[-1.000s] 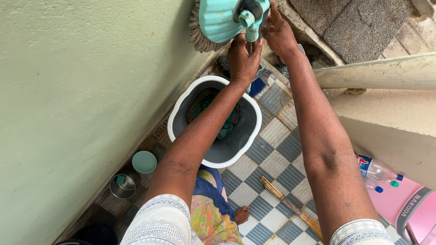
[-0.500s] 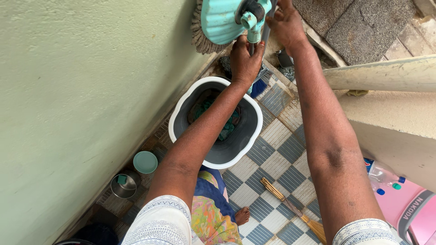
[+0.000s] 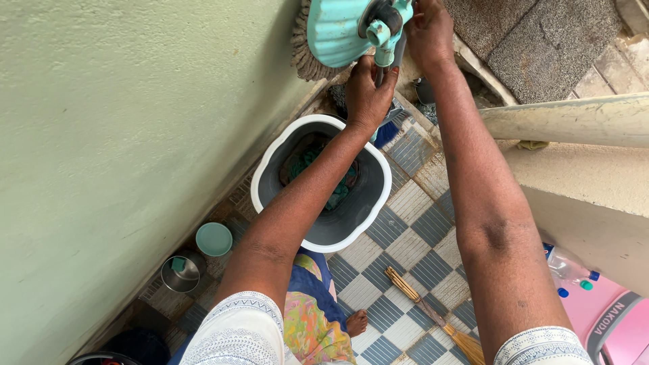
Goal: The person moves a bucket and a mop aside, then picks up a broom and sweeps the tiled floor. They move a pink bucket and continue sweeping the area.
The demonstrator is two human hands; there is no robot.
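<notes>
A mop head point(image 3: 338, 30) with a teal plastic disc and grey strands is held up near the top of the view. My left hand point(image 3: 365, 94) grips the dark mop handle just below the disc's teal joint. My right hand point(image 3: 427, 30) is closed around the joint and handle from the right side. Below both arms a grey bucket with a white rim point(image 3: 270, 169) stands on the checkered floor, with a teal cloth point(image 3: 334, 192) lying inside it.
A pale green wall point(image 3: 122, 135) runs along the left. At its foot stand a small steel cup point(image 3: 180, 273) and a teal lid point(image 3: 214, 239). A straw broom point(image 3: 433, 314) lies on the tiles. Plastic bottles point(image 3: 571, 270) and a pink chair point(image 3: 618, 321) are at right, a ledge point(image 3: 574, 118) above.
Both hands and the mop head have shifted slightly up and to the right. The right hand slid higher along the joint.
</notes>
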